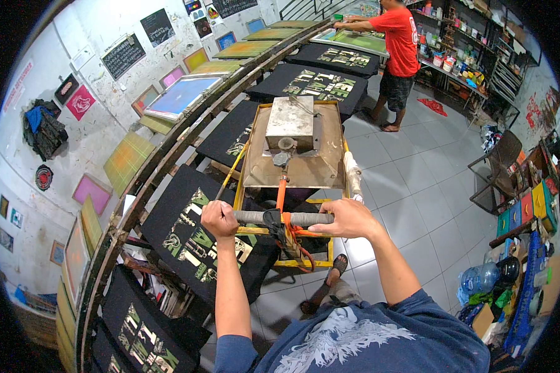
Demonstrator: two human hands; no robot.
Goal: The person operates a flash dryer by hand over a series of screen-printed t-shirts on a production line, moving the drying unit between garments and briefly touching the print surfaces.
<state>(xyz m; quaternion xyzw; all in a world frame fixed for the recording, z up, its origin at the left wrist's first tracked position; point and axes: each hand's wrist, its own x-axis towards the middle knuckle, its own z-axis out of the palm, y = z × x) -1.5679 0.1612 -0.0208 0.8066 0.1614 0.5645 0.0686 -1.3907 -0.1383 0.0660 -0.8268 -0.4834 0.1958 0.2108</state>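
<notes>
In front of me stands a wheeled-looking yellow metal frame [284, 263] carrying a wide, flat metal hood [255, 168] with a silver box [290, 118] on top. A grey-wrapped handle bar [252, 217] crosses its near side, with black and orange cords bound around the middle. My left hand [219, 219] is closed in a fist around the bar's left end. At the right end, my right hand [350, 219] holds the bar with thumb and fingers. The hood sits over or beside a black printed T-shirt [199, 233], whose camouflage-patterned print faces up on the left.
More black shirts [314, 85] lie along the long printing rack [168, 149], curving past my left. Beyond the hood, a person in red [396, 50] leans over a screen frame [354, 40]. A chair [498, 165] and drawers [522, 208] stand right, near a water jug [479, 278].
</notes>
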